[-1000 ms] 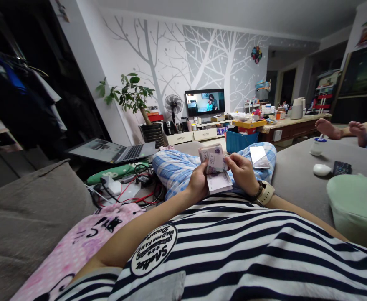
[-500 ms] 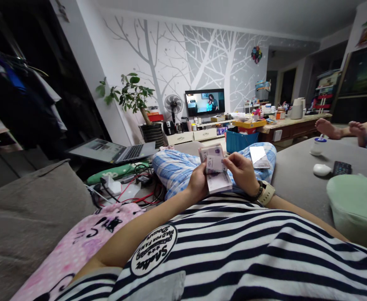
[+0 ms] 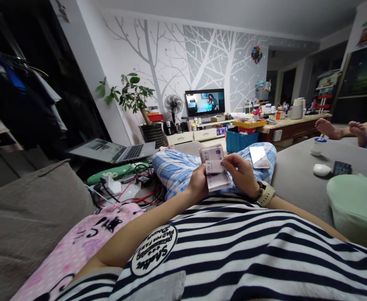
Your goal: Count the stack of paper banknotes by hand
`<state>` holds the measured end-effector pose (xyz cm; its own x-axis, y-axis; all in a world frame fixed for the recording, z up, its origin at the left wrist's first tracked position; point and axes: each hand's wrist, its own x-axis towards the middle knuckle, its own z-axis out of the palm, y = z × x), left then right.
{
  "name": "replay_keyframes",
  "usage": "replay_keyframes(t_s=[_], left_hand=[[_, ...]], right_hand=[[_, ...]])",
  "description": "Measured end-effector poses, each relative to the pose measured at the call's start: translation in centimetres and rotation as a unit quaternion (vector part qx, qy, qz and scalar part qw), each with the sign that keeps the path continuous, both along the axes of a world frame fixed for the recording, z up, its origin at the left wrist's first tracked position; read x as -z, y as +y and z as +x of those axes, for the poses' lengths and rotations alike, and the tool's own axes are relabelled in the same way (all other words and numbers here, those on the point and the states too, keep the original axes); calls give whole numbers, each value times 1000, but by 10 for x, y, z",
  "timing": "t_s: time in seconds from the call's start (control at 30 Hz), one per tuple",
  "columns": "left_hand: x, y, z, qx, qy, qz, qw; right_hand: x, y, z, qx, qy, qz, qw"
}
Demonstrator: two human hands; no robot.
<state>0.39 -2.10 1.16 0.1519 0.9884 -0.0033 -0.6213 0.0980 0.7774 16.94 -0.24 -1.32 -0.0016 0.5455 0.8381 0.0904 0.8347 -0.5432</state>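
Gripping banknotes (image 3: 213, 167) with left hand (image 3: 198, 183), closed around the stack's left side. Pinching right edge of one note between thumb and fingers of right hand (image 3: 241, 172). Holding stack above blue plaid trousers (image 3: 177, 167), between the legs, in front of striped shirt (image 3: 233, 242). Can't tell note count. Wearing dark bracelet (image 3: 259, 190) and cream watch (image 3: 267, 194) behind right hand. Have phone (image 3: 260, 157) lying on right leg of the trousers, apart from notes. On left, see open laptop (image 3: 108, 151), tangled cables (image 3: 147, 197), pink blanket (image 3: 95, 228). On right, see white mouse (image 3: 322, 169) just beside black keypad (image 3: 342, 168), with blue-lidded jar (image 3: 318, 147) and green pillow (image 3: 346, 196) nearby, all on grey upholstery (image 3: 292, 179). Past jar, see another person's bare feet (image 3: 329, 127). Farther back, see lit TV (image 3: 205, 101), with fan (image 3: 173, 104) and potted plant (image 3: 136, 90) left of it. Also see pale kettle (image 3: 296, 110) on cluttered desk (image 3: 311, 120), right of blue bin (image 3: 238, 143).
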Motion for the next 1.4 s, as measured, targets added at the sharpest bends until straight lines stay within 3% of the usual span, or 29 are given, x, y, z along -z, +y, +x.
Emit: replay_keyframes(t_s=[0.5, 0.7, 0.9, 1.13, 1.4], left_hand=[[-5, -5, 4, 14, -15, -25, 999], [0, -2, 0, 11, -25, -33, 999], [7, 5, -1, 0, -13, 9, 1000], [6, 5, -3, -37, 19, 14, 999], [1, -3, -1, -46, 17, 15, 999]], right_hand=[[-2, -4, 0, -16, -6, -4, 1000], [-4, -7, 0, -23, -12, -7, 1000], [-2, -7, 0, -33, -18, -20, 999], [1, 4, 0, 33, 27, -52, 998], [5, 15, -1, 44, 57, -90, 993]])
